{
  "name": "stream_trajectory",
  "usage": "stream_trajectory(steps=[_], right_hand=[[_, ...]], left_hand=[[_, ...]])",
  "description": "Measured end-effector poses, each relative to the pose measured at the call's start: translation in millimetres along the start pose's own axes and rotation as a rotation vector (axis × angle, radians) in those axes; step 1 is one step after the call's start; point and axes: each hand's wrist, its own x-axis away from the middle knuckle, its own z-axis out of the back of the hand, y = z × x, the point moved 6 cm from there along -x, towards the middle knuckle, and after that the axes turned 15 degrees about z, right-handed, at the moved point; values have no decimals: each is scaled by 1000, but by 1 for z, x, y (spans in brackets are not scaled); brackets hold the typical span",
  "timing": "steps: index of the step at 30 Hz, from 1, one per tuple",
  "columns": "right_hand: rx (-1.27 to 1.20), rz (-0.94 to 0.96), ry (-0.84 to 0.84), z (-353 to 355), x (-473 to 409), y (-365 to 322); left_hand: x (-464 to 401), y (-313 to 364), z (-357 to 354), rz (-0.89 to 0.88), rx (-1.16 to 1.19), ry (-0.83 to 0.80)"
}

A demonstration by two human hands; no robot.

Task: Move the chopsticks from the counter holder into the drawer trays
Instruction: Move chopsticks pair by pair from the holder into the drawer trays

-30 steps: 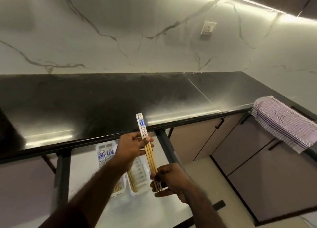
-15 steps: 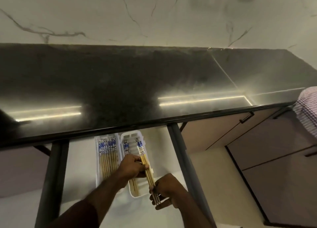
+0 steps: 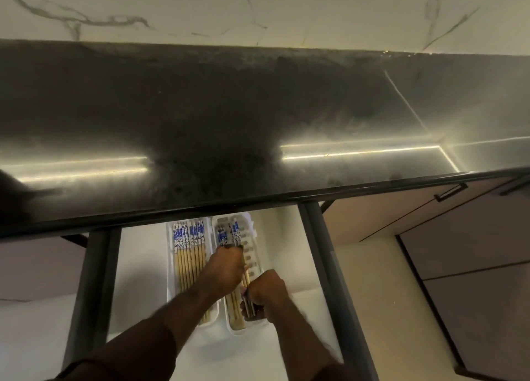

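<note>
Both forearms reach forward, left grip [image 3: 225, 267] and right grip [image 3: 265, 290] clenched.

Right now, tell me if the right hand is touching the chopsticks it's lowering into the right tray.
Touching. The head view shows the right hand closed around the chopsticks, whose ends poke out below its fingers.

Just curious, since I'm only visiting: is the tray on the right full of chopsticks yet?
Not full. The right tray shows bare slotted floor beside a few chopsticks; the left tray is packed.

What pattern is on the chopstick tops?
Blue and white print on the chopsticks, above plain wood; head view.
</note>
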Motion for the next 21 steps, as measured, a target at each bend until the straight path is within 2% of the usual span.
stream_trajectory(steps=[4, 7, 13, 17, 21], right_hand=[[18, 20, 43, 7, 32, -28], [200, 73, 37, 25, 81, -66], [359, 139, 41, 11, 89, -67], [401, 149, 77, 6, 89, -64], [371, 172, 112, 4, 88, -60]], left_hand=[[-5, 0, -11, -94, -256, 53], [-11, -5, -21, -128, -404, 47], [-18, -11, -30, -210, -725, 122], [-24, -21, -41, -164, -658, 23], [-29, -26, -47, -163, -632, 21]])
